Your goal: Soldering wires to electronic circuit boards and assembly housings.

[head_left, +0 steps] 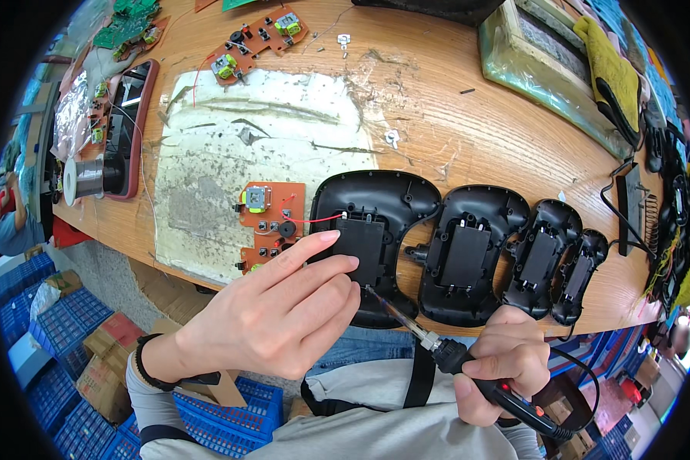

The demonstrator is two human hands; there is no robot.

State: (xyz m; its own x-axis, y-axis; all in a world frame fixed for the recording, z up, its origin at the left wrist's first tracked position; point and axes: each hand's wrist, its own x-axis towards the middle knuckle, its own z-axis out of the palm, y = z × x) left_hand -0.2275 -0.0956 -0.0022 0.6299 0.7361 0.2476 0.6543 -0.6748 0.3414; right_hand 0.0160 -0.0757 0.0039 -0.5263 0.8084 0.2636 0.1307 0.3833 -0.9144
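Black moulded plastic shell [372, 238], controller-shaped with two rounded grips, lying open side up just ahead of both hands. Left hand [272, 310] resting flat across its near left edge, fingers extended and loosely spread, index fingertip touching the square raised compartment; gripping nothing. Right hand [502, 368] closed in a fist around the black handle of a soldering iron [437, 345], lower and to the right. Slim metal shaft slanting up and leftward, tip meeting the shell just beyond the left fingertips. Orange circuit board [272, 222] left of the shell, joined to it by a thin red wire [314, 220]. Three more matching black shells [514, 253] lined up rightward on grainy wooden bench [468, 130].
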